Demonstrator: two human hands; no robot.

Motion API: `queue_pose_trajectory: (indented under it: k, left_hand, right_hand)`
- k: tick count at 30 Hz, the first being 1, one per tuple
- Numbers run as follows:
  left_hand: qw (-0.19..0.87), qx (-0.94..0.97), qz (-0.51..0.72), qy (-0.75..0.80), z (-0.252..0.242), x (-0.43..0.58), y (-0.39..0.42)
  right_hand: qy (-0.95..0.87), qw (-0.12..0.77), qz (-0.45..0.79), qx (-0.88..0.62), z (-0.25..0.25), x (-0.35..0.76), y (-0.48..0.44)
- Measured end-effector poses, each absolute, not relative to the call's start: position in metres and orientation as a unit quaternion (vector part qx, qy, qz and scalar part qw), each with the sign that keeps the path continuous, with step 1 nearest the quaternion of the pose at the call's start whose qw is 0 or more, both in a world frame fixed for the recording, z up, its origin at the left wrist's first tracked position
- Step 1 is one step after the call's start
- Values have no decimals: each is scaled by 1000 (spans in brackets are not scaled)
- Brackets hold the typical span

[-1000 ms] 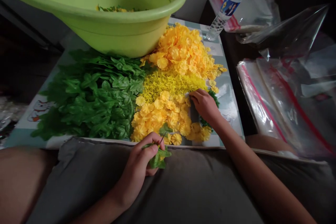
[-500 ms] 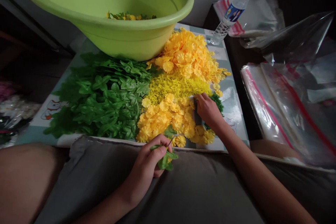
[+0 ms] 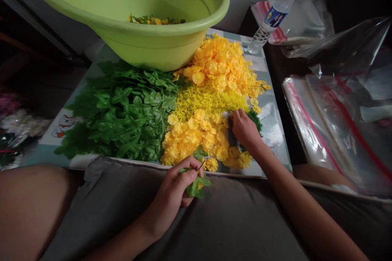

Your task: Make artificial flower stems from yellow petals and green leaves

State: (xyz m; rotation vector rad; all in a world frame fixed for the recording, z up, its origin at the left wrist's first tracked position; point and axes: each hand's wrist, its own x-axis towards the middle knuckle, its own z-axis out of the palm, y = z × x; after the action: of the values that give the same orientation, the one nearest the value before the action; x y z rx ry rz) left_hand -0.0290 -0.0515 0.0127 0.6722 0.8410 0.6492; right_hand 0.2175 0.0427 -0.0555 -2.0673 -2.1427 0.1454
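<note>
The left hand (image 3: 179, 185) was clamped on a green leaf sprig (image 3: 194, 188), its thin stem pointing to one o'clock at the yellow flowers (image 3: 190, 138) on the tabletop (image 3: 275, 142). The right hand (image 3: 245, 130), nearer them, lay curled on the pile; whether it gripped anything could not be told.

Basin (image 3: 147, 45) at 12 o'clock is moulded in smooth glossy plastic. Leaves (image 3: 122, 110) at 9 o'clock are finished with slight plastic sheen. Yellow flowers (image 3: 190, 134), centre: matt, crinkled, cloth-like. Bags (image 3: 330, 130) at 3 o'clock: clear glossy film.
</note>
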Motion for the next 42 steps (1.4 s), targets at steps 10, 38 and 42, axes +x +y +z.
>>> queue_pose_trajectory:
  k: [10, 38, 42]
  left_hand:
    - [805, 306, 325, 391, 13, -27, -48]
    - [804, 349, 272, 398, 16, -26, -51]
    - [808, 345, 272, 393, 17, -26, -51]
  right_hand:
    - [-684, 226, 238, -651, -7, 189, 26]
    - [-331, 397, 783, -347, 29, 153, -24]
    - [-360, 397, 769, -348, 28, 156, -24]
